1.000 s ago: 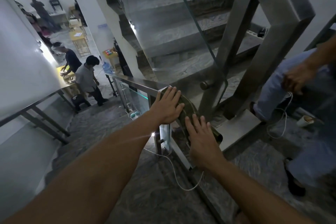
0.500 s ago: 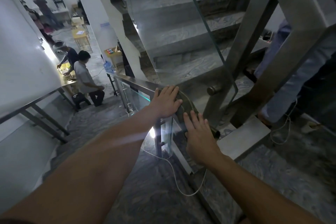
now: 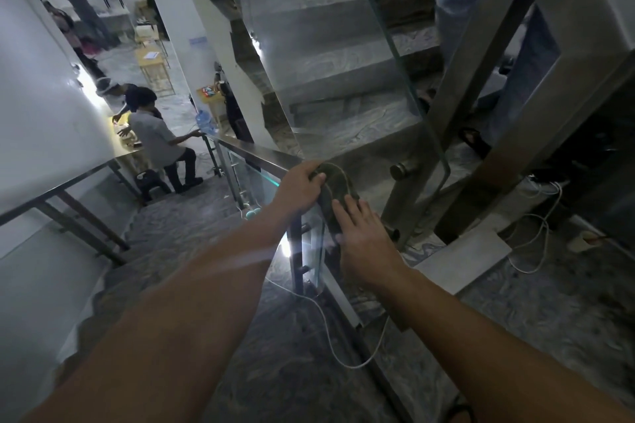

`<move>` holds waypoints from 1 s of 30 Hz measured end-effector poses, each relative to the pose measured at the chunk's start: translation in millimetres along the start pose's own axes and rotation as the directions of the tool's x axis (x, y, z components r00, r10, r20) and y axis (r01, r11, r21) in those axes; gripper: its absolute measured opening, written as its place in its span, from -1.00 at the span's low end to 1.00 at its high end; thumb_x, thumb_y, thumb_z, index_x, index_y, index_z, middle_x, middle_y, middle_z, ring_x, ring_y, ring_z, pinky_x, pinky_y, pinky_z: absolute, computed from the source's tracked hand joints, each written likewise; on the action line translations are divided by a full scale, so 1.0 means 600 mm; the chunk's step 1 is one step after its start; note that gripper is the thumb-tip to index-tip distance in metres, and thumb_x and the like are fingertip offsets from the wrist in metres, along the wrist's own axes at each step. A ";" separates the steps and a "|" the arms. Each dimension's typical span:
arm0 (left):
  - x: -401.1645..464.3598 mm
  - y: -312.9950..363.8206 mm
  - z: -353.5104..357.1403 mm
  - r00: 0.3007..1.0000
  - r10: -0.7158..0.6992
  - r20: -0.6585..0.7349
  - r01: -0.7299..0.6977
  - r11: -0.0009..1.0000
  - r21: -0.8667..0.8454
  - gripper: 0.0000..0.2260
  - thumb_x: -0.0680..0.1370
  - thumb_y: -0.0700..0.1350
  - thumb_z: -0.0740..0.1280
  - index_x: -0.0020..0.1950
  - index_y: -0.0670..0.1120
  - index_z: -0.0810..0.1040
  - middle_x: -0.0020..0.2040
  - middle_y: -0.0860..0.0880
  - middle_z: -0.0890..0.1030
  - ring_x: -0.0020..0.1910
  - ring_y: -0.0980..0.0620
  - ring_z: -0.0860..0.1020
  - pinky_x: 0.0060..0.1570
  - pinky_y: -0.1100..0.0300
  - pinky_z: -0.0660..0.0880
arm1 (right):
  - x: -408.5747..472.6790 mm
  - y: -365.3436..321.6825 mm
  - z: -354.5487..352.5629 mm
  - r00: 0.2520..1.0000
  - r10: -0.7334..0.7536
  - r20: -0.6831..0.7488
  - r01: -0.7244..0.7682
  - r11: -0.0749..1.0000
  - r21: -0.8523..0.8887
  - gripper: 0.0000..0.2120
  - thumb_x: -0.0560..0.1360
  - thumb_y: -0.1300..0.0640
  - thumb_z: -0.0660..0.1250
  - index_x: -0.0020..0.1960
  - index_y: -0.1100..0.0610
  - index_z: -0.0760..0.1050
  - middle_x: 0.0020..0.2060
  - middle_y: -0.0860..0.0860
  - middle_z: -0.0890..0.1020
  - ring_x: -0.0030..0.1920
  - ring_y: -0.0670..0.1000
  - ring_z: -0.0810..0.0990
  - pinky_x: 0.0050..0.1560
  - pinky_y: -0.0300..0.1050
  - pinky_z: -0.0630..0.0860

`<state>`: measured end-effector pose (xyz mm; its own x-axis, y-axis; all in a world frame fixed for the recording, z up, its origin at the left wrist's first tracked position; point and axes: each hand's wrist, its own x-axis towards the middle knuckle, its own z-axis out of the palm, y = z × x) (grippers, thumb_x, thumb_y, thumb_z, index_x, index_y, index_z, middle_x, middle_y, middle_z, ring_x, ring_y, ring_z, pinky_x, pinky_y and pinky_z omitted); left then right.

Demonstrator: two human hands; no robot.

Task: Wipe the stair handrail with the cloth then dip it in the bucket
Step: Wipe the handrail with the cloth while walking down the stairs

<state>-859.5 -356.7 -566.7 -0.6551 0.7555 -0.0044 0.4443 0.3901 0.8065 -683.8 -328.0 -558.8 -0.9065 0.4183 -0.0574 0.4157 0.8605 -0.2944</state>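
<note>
- Glass panel (image 3: 347,45) rising just beside the corner of the handrail (image 3: 254,149): risk of knuckles or cloth dragging against its edge if the wipe swings wide round the bend.
- Cloth (image 3: 338,187) draped over the handrail corner, bunched dark and partly hidden: likely to slide off the far side and drop down the stairwell if pressure eases.
- Left hand (image 3: 302,187) curled over the cloth's upper edge, fingers clamped on it; right hand (image 3: 364,244) laid flat, fingers spread, pressing the lower part. Uneven pull between them could ruck the cloth and skip metal.
- White cable (image 3: 330,330) trailing on the floor by the post: possible snag for a foot.
- No bucket visible; dip possibly delayed by hunting for it.
</note>
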 end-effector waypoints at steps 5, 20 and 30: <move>-0.055 0.002 0.013 0.998 -0.019 -0.068 0.019 1.000 0.004 -0.64 0.58 -0.17 0.25 0.39 -0.12 0.43 0.45 -0.10 0.40 0.45 -0.13 0.32 0.46 -0.06 0.21 | -0.046 0.001 -0.001 0.998 -0.059 -0.032 0.058 0.998 -0.037 -0.25 0.52 0.15 0.26 0.56 0.06 -0.11 0.57 0.11 0.00 0.56 0.15 -0.09 0.46 0.00 -0.26; -0.258 0.074 0.140 0.996 0.081 0.025 -0.083 0.878 0.471 -0.34 0.56 0.21 -0.18 0.56 -0.14 0.00 0.59 -0.12 -0.07 0.56 -0.07 -0.19 0.48 -0.21 -0.25 | -0.271 0.133 -0.008 1.000 -0.010 -0.020 0.011 0.998 0.064 -0.41 0.52 -0.07 -0.14 0.55 -0.05 -0.07 0.55 -0.09 -0.06 0.55 -0.03 -0.16 0.54 0.02 -0.16; -0.318 0.183 0.201 0.983 0.062 0.171 -0.156 0.770 0.619 -0.38 0.63 0.09 -0.01 0.52 -0.29 -0.07 0.56 -0.30 -0.06 0.55 -0.25 -0.13 0.49 -0.09 -0.25 | -0.218 0.250 -0.075 0.998 0.061 0.008 -0.060 0.998 -0.037 -0.24 0.37 0.17 0.29 0.53 0.09 0.10 0.55 0.05 0.16 0.55 0.05 0.06 0.54 0.00 -0.01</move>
<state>-612.0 -394.4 -548.8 -0.5124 0.8570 -0.0553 0.8225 0.5082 0.2554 -499.3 -240.5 -552.4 -0.8802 0.4673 -0.0828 0.4720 0.8439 -0.2552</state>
